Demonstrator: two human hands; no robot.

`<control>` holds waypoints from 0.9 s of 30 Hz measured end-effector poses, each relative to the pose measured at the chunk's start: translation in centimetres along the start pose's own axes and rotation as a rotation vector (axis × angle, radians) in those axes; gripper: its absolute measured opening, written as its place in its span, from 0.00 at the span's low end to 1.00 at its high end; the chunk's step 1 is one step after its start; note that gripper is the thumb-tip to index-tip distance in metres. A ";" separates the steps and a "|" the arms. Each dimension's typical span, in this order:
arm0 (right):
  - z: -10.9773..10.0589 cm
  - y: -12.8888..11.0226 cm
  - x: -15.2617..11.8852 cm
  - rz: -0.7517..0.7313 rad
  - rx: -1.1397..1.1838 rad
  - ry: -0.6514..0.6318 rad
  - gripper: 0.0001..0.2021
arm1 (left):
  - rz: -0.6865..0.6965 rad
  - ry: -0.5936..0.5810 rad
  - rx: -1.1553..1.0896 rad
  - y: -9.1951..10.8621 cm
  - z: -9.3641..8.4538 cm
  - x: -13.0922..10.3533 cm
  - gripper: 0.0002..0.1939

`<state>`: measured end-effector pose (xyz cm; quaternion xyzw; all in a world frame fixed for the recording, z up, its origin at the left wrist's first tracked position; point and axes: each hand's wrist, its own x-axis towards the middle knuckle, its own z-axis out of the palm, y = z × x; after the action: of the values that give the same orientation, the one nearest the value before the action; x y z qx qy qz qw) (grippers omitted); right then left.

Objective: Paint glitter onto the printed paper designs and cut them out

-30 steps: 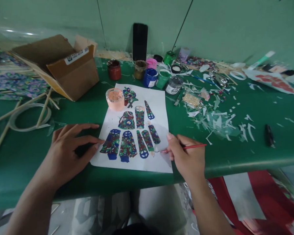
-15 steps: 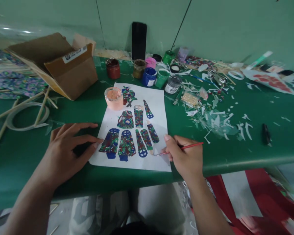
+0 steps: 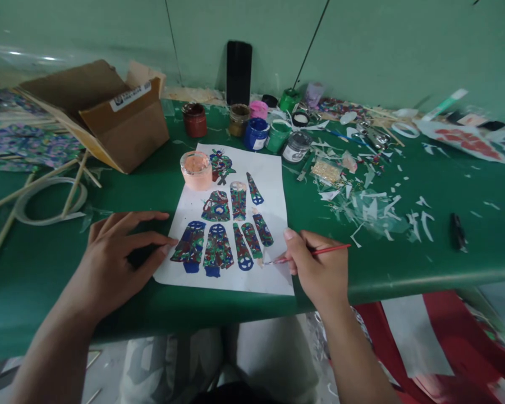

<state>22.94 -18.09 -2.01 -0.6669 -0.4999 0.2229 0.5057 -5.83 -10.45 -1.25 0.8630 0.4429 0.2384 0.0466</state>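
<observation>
A white sheet of paper [image 3: 273, 196] lies on the green-covered table, bearing several painted figure pieces [image 3: 217, 247] in blue, green and dark red. My right hand [image 3: 317, 261] pinches a thin red paintbrush [image 3: 330, 249]; its tip is at the pale lower end of a small painted strip [image 3: 251, 238]. Fingers spread, my left hand [image 3: 124, 247] rests at the paper's left edge, with the thumb and index fingertips on it. An open jar of peach paint [image 3: 197, 173] stands on the paper's upper left part.
Open paint jars [image 3: 256, 133] line up behind the paper. A cardboard box [image 3: 122, 132], sticks and a tape roll [image 3: 50, 199] lie at left. White scraps [image 3: 376, 207] and a bag of small gold pieces [image 3: 326, 170] are at right. A black phone [image 3: 238, 73] leans on the wall.
The brush tip has shifted slightly up and left, toward the pale end of the small strip. My left hand keeps its place on the paper's edge.
</observation>
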 end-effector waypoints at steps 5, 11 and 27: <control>0.0 -0.3 0.0 -0.004 0.008 -0.001 0.22 | 0.024 0.023 -0.006 -0.3 0.2 -0.1 0.10; 0.1 0.2 0.0 -0.010 0.066 0.062 0.23 | 0.009 0.002 -0.015 -0.3 -0.1 -0.2 0.10; 1.7 -1.6 -1.5 -0.119 0.157 0.067 0.21 | -0.045 -0.050 -0.028 0.4 -0.4 -0.1 0.11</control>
<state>20.29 -18.68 -1.51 -0.6014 -0.5026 0.2084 0.5850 -5.76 -10.81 -0.76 0.8579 0.4575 0.2216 0.0750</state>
